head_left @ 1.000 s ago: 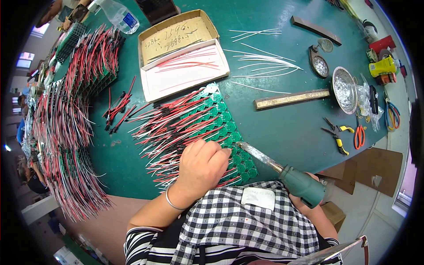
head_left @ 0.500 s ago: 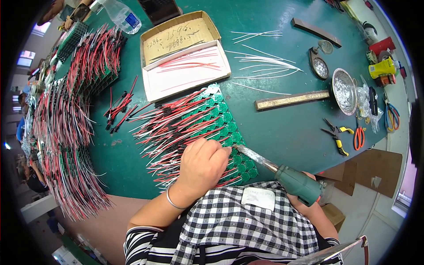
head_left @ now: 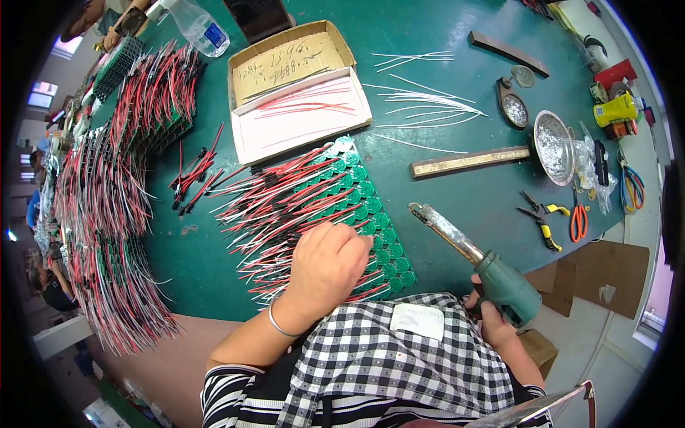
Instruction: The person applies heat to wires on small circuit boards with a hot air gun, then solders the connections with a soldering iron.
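Observation:
My left hand (head_left: 332, 260) is closed in a pinch over a panel of round green circuit boards (head_left: 387, 237). What its fingertips hold is hidden beneath them. Red, black and white wires (head_left: 267, 207) fan out leftward from the panel, and some pass under that hand. At the lower right, my right hand (head_left: 494, 324) is wrapped around the green handle of a soldering iron (head_left: 510, 285). The iron's long metal barrel slants up and left, its tip off to the right of the panel and apart from it.
Wired panels (head_left: 107, 207) are piled along the left. Behind the boards stands a cardboard box (head_left: 342, 46) with a white tray (head_left: 303, 135) of red wires. White wires (head_left: 435, 100), a metal bar (head_left: 471, 162), a solder-flecked dish (head_left: 555, 146), pliers (head_left: 548, 232) and scissors (head_left: 579, 221) lie rightward.
My right hand has drawn the soldering iron away from the boards, to the right, so its tip no longer touches near my left fingertips. My left hand has stayed almost still.

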{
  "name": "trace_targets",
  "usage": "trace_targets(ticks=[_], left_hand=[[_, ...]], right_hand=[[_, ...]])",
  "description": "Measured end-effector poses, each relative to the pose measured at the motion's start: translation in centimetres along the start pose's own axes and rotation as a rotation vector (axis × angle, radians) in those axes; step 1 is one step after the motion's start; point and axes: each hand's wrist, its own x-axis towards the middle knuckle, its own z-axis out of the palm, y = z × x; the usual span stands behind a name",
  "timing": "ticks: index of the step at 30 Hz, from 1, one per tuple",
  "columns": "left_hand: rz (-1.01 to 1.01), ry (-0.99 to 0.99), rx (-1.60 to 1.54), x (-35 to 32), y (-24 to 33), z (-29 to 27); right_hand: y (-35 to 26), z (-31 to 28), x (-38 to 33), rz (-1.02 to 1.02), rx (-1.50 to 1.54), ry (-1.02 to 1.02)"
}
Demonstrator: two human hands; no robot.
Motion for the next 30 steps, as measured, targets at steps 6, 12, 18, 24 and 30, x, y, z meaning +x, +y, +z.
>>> trace_targets(ticks=[6,12,18,24,30], left_hand=[[-0.078,-0.114,-0.330,0.2,-1.5,-2.3],[0.021,-0.045,-0.114,-0.3,0.0,-2.9],[0.086,-0.019,0.023,-0.8,0.8,-0.7],[0.044,-0.005,-0.049,-1.4,0.8,0.3],[0.052,-0.039,-0.031,-1.4,0.9,0.3]], right_hand=[[0.2,-0.5,0.1,-0.123,-0.064,-0.017],[0.1,-1.1,-0.6,-0.124,-0.212,-0.036],[-1.3,-1.4,-0.1,-0.517,-0.741,-0.128],[-1.4,-1.0,-0.9,-0.419,-0.655,-0.132],[-0.4,-1.0,-0.6,-0.464,-0.671,-0.163]])
